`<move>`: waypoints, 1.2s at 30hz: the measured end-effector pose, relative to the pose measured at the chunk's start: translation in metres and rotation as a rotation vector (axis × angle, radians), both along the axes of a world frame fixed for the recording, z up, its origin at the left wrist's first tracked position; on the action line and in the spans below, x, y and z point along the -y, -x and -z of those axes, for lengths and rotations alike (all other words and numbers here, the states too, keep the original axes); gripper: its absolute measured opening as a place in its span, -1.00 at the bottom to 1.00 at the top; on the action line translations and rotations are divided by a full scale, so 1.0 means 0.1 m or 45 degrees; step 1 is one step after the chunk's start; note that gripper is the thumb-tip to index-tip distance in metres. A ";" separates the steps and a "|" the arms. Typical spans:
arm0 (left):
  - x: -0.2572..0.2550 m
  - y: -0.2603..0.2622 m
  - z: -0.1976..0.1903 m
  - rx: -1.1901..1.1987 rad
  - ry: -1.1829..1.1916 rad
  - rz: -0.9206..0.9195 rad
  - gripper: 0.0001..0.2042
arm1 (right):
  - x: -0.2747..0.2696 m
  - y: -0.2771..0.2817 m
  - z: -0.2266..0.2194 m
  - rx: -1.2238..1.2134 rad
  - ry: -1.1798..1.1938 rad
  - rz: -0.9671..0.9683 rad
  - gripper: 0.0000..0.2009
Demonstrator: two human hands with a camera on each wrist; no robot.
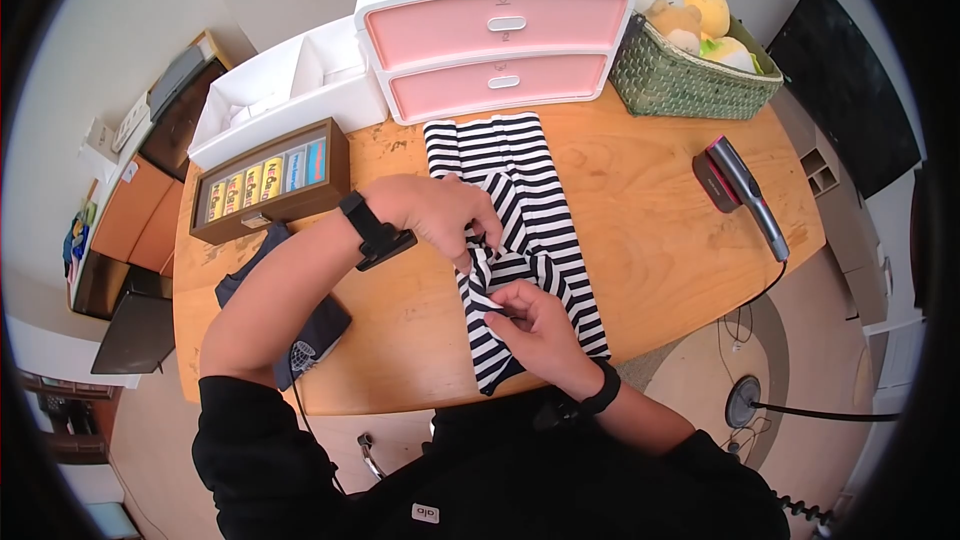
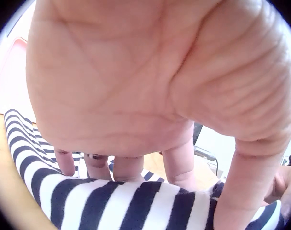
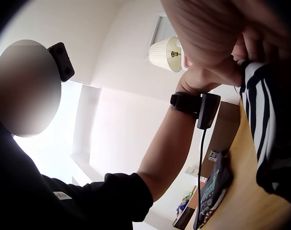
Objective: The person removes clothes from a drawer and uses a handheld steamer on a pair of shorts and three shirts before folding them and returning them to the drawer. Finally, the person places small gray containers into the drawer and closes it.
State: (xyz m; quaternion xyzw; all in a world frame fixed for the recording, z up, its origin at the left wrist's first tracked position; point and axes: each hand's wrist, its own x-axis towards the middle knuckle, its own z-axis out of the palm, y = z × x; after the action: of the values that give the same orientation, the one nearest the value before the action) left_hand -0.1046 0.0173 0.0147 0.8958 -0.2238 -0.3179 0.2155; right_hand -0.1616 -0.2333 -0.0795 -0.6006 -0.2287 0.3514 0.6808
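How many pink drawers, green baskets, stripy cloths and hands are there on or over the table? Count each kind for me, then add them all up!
Pink drawers: 2
Green basket: 1
Striped cloth: 1
Hands: 2
Total: 6

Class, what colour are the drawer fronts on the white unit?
The drawer fronts are pink, clearest in the head view.
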 end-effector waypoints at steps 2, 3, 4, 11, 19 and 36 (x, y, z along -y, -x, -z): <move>-0.01 -0.01 0.00 0.183 -0.058 0.002 -0.61 | 0.02 0.00 0.05 -0.146 -0.079 0.068 -0.80; -0.02 -0.02 0.01 0.193 0.000 0.000 -0.62 | 0.03 0.00 0.09 -0.221 -0.119 0.101 -0.78; -0.05 -0.03 0.04 0.202 0.059 -0.002 -0.63 | 0.02 0.01 0.10 -0.288 -0.156 0.144 -0.71; 0.02 -0.12 0.22 0.102 0.126 -0.131 -0.53 | 0.26 0.08 -0.25 0.020 0.263 0.131 -0.87; 0.13 -0.03 0.30 0.251 -0.012 -0.146 -0.58 | 0.34 0.05 -0.18 0.657 0.596 -0.080 -0.70; 0.24 0.46 0.33 0.857 -0.260 -0.275 -0.44 | 0.36 0.11 -0.31 0.971 0.681 -0.046 -0.78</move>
State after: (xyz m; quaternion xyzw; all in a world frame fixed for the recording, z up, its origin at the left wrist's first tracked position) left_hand -0.1502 -0.0069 -0.0182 0.9856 -0.1534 -0.0016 0.0716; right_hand -0.1729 -0.2695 -0.0487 -0.8373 -0.3743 0.1640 0.3631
